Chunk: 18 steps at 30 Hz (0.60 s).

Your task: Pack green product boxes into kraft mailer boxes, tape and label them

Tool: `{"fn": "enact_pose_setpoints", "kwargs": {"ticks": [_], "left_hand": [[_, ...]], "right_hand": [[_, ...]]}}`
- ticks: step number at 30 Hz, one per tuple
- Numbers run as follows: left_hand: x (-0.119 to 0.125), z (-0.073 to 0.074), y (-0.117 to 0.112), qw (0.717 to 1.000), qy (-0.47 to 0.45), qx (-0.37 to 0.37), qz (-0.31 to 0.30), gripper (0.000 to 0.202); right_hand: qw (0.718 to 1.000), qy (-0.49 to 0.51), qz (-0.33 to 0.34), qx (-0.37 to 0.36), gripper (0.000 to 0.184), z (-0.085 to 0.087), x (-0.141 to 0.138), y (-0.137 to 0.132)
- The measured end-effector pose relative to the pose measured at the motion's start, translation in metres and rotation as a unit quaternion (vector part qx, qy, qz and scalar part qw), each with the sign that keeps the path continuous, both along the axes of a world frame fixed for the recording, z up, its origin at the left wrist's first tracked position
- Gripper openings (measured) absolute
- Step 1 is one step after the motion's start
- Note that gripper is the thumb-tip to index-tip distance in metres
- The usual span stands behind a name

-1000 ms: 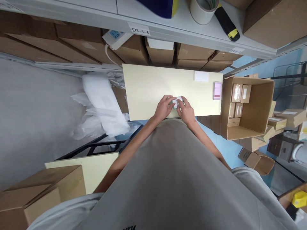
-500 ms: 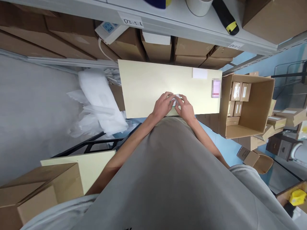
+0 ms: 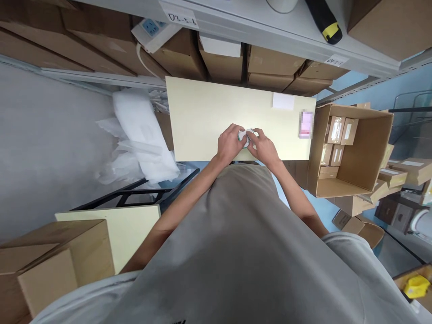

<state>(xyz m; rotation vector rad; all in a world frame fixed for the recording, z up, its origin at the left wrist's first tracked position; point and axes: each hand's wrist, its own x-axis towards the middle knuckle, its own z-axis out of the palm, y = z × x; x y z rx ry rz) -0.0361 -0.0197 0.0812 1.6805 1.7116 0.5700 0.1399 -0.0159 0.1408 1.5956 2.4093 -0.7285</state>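
Observation:
Between my two hands is a small white object with a green edge [image 3: 245,135], partly covered by my fingers; its kind I cannot make out. My left hand [image 3: 230,142] is closed on its left side. The fingers of my right hand [image 3: 264,146] pinch it from the right. Both hands are over the near edge of the pale yellow tabletop [image 3: 202,119]. Farther right on that top lie a white slip [image 3: 283,101] and a pink-and-white rectangular item [image 3: 306,124], which is blurred out.
Right of the table stands an open carton [image 3: 359,168] with several small boxes inside. White plastic wrap [image 3: 138,130] hangs at the left. A shelf edge [image 3: 256,36] crosses above, with a black-and-yellow handle [image 3: 326,22] on it. Another carton [image 3: 91,252] sits lower left.
The white object has turned between my fingers and shows more of its face. My right hand has shifted slightly right and down. The whole view has tilted a little.

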Motion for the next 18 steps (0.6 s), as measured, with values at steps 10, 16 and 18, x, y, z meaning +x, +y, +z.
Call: {"fn": "enact_pose_setpoints", "kwargs": {"ticks": [10,16,18], "left_hand": [[-0.005,-0.012,-0.006,0.999,-0.041,0.01,0.015,0.022],[-0.002,-0.012,-0.006,0.999,-0.043,0.014,0.025,0.028],[-0.001,-0.01,-0.006,0.999,-0.043,0.012,0.027,0.028]], "right_hand": [[0.996,-0.062,0.064,-0.024,0.05,0.014,-0.007,0.007],[0.992,-0.073,0.099,-0.019,0.049,0.011,-0.008,0.012],[0.993,-0.06,0.103,-0.005,0.048,0.006,-0.007,0.011]]}}
